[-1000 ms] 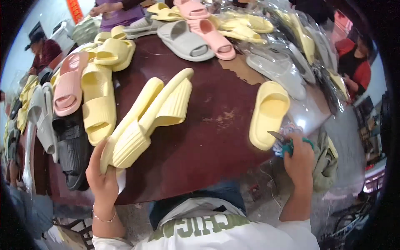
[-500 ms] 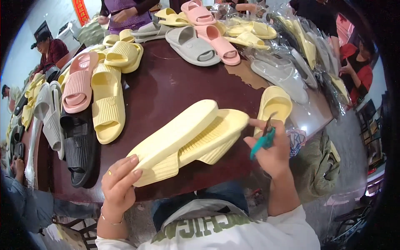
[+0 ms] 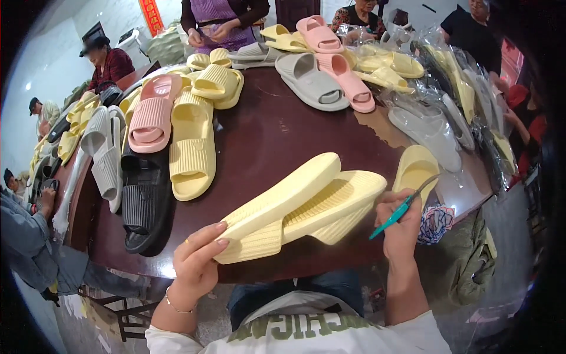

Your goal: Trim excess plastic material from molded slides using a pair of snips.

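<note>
Head view: a pair of pale yellow ribbed foam slides (image 3: 300,206), stacked sole to sole, is held over the dark brown table (image 3: 265,135) edge, heel end pinched by the left hand (image 3: 197,262). Small teal-handled snips (image 3: 404,207) are gripped in the right hand (image 3: 401,227) beside the toe end. Trimming looks barely started; plenty of loose slides are left unbagged.

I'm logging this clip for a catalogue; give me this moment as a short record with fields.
Left hand: grips one end of a pair of pale yellow foam slide sandals, soles up.
Right hand: holds small teal-handled snips at the pair's other end.
Surface: dark brown round table.
Nearby: yellow, pink, grey, black slides; some bagged.
</note>
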`<state>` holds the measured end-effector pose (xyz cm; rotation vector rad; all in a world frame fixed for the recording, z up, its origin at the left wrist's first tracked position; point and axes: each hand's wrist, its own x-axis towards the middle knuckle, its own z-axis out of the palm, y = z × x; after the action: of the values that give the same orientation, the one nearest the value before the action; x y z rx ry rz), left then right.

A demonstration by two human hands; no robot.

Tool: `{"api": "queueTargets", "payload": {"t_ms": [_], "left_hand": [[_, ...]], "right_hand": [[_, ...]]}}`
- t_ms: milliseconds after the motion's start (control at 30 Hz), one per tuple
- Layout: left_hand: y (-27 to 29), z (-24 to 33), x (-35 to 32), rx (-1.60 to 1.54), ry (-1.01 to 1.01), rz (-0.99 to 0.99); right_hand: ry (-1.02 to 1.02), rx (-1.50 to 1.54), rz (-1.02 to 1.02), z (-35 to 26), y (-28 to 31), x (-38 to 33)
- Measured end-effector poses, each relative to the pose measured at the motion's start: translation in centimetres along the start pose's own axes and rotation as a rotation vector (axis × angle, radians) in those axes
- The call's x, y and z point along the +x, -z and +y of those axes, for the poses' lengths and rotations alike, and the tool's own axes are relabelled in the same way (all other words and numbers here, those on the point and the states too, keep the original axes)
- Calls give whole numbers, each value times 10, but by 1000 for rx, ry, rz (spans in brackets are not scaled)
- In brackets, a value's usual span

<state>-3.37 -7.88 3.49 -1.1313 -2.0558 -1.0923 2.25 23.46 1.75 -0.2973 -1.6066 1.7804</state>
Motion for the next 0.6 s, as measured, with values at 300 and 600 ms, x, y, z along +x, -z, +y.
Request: {"api": "queueTargets", "payload": {"t_ms": [300,600], "left_hand": [[-12,3,10,-175,227,-10],[-19,-21,18,-485,748,314]], "right_hand": [[-45,93,-376,-14,31,-6],[110,429,243,-33,47,12]]}}
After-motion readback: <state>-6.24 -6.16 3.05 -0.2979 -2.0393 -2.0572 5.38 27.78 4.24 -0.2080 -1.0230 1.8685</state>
